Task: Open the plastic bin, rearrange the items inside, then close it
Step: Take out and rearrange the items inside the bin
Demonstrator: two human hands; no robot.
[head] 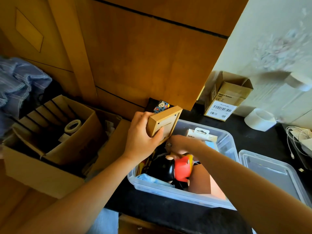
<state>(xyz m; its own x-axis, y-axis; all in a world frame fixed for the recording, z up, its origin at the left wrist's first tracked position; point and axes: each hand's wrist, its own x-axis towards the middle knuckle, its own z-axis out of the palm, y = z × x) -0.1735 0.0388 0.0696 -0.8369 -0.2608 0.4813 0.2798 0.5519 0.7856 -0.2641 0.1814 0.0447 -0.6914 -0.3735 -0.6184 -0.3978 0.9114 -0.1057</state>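
Hands work over an open clear plastic bin (226,141) that sits on a dark surface (168,206), with its clear lid (270,173) lying flat just to the right of it. The left hand (141,141) grips a wooden picture frame (164,124) by its lower end, thumb across the back panel, and holds it tilted above the bin's far left corner. The right hand (179,144) reaches down into the bin just beside the left hand, its fingers curled among the contents; whether it grasps anything cannot be told. Directly below the right hand lies a red and black toy figure (173,169), and a carded package (200,135) stands against the bin's far wall just beyond that hand. A blue item (152,180) lies in the near left corner of the bin.

Beyond the left hand, a small patterned cube (161,106) sits at the foot of a wooden cabinet (143,56). Left of the left hand stands an open cardboard box (42,173) containing a roll of tape (73,125). Well to the right of both hands are a labelled cardboard box (226,102), a white roll (260,119) and white cables (297,135).
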